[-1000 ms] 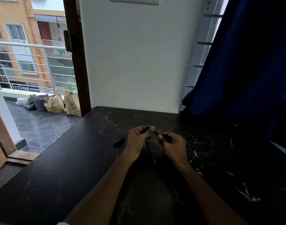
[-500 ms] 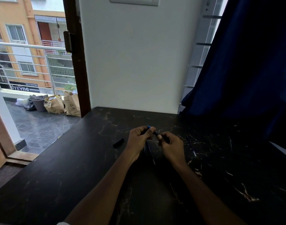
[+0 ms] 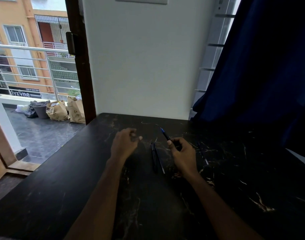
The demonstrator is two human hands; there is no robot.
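My right hand (image 3: 182, 154) pinches a dark pen (image 3: 166, 135) between thumb and fingers, its blue tip pointing up and away to the left. My left hand (image 3: 125, 144) hovers over the black table (image 3: 79, 179), apart from the pen, fingers loosely curled with nothing visible in them. Two dark pens (image 3: 154, 157) lie side by side on the table between my hands. The small black cap seen earlier is out of sight, where my left hand now is.
A thin dark stick (image 3: 202, 155) lies on the table right of my right hand. A white wall (image 3: 144, 66) stands behind the table, a dark blue curtain (image 3: 260, 66) hangs at the right, and an open door (image 3: 79, 66) leads to a balcony with paper bags (image 3: 66, 111).
My hands have parted. The left hand let go of the pen and moved left over the spot of the black cap. The right hand keeps the pen and shifted slightly right.
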